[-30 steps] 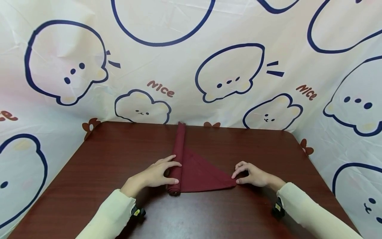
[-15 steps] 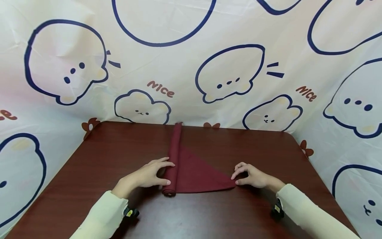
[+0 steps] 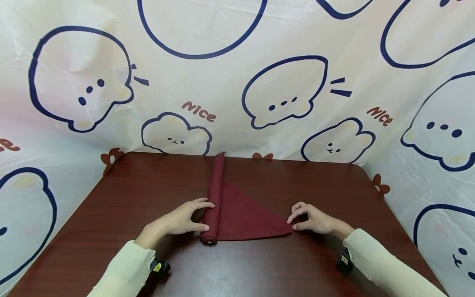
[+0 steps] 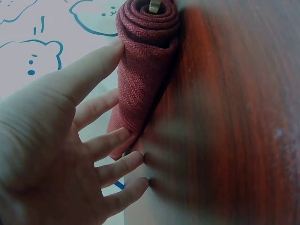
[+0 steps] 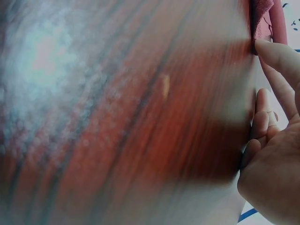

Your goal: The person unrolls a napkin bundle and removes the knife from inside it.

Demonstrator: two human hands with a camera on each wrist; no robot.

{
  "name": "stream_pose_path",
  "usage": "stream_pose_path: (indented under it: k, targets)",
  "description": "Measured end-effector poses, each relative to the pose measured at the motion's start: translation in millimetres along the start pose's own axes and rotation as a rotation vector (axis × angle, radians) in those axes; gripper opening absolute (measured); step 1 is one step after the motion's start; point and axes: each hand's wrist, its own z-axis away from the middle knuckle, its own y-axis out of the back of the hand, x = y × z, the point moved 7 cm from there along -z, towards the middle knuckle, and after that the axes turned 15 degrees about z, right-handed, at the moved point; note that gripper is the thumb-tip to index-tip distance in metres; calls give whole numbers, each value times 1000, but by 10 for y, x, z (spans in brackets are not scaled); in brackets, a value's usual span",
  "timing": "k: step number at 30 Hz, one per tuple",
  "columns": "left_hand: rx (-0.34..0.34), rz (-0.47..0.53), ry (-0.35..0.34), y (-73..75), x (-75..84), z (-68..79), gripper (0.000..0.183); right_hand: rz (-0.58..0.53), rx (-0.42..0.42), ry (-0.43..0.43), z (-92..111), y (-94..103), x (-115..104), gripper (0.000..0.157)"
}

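A dark red woven cloth lies on the table, its left side wound into a long roll and its right part spread flat as a triangle. My left hand rests against the roll's left side near its front end, thumb and fingers spread and touching it. The left wrist view shows the roll's spiral end, with a small pale piece in its core. At the triangle's right corner, my right hand pinches the cloth between thumb and index finger; its other fingers are loosely bent.
The dark brown wooden table reaches back to a white hanging sheet printed with cartoon outlines. The sheet also encloses both sides. Black wrist cameras are strapped at both pale sleeves.
The roll has moved left with my left hand on it, and the flat triangle of cloth has grown wider. My right hand has stayed at the corner.
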Motion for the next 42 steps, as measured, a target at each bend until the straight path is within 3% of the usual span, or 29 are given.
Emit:
stream_pose_path:
  k: [21,31,42]
  targets:
    - [-5,11,-45,11,24,-85,64,48,50,-21,-2,36,-42,11]
    - [16,4,-26,-74,35,-157,64,66,59,-23,64,44,-32,11]
    - [24,-15,-68,-209,119,-255,63,127,121,-7,218,88,101,11]
